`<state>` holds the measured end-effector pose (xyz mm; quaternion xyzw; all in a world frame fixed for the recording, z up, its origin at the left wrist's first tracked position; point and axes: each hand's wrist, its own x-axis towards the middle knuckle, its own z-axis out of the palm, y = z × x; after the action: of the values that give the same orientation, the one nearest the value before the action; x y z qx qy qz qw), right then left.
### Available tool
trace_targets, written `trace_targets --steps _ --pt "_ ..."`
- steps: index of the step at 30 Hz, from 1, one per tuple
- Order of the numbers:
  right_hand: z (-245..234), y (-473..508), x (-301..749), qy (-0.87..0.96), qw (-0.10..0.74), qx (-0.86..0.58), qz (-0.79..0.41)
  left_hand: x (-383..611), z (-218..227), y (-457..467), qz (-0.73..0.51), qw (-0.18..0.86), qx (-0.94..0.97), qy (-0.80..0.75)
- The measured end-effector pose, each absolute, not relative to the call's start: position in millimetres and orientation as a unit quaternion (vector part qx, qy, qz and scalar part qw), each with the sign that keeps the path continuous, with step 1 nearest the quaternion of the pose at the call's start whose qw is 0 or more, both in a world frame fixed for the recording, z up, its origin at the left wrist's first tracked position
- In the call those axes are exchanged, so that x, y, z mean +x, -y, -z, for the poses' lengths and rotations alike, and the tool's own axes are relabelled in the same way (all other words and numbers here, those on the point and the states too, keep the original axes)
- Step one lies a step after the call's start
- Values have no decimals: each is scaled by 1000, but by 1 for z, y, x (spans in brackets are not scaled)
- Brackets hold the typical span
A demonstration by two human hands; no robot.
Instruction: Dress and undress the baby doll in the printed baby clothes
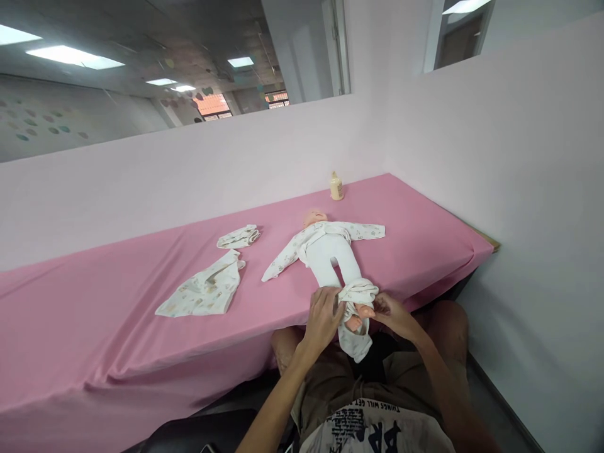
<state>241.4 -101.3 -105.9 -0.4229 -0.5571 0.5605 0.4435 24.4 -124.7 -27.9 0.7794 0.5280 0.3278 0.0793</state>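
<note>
A baby doll [330, 251] lies on its back on the pink-covered table, its head toward the wall and its feet over the near edge. It wears a white patterned long-sleeved top and plain white leggings. Patterned baby pants [359, 293] are bunched around the doll's lower legs, with one part hanging below the bare feet. My left hand [324, 313] has its fingers closed on the left side of the bunched cloth. On the other side, my right hand [392, 313] pinches at the cloth beside a foot; its fingertips are partly hidden.
A cream pump bottle [336, 187] stands near the wall behind the doll. To the left lie a folded patterned cloth [238, 236] and a spread patterned garment [207, 286]. The pink tablecloth [117, 314] drapes over the front edge. A white wall [519, 157] borders the right.
</note>
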Motion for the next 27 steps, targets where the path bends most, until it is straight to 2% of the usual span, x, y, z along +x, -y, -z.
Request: trace_targets --steps 2,5,9,11,13,16,18,23,27 --pt "134 97 254 533 394 -480 -575 24 30 126 -321 61 776 -539" --pt "182 100 259 420 274 -580 -642 27 34 127 -324 60 763 -556" --pt "235 123 241 315 188 -557 -745 24 41 132 -326 99 736 -585" --pt "250 133 227 240 218 -470 -821 18 46 137 -312 126 727 -599" --pt "258 137 214 189 292 -399 -848 11 50 141 -297 142 726 -604" --pt "262 135 199 150 404 -378 -820 8 54 143 -288 148 736 -594" --pt "262 133 192 134 447 -379 -799 10 53 143 -297 166 736 -585" --pt "250 130 193 116 483 -350 -794 9 39 139 -354 329 662 -573" --pt "235 133 197 144 476 -317 -807 4 22 136 -389 469 560 -561"
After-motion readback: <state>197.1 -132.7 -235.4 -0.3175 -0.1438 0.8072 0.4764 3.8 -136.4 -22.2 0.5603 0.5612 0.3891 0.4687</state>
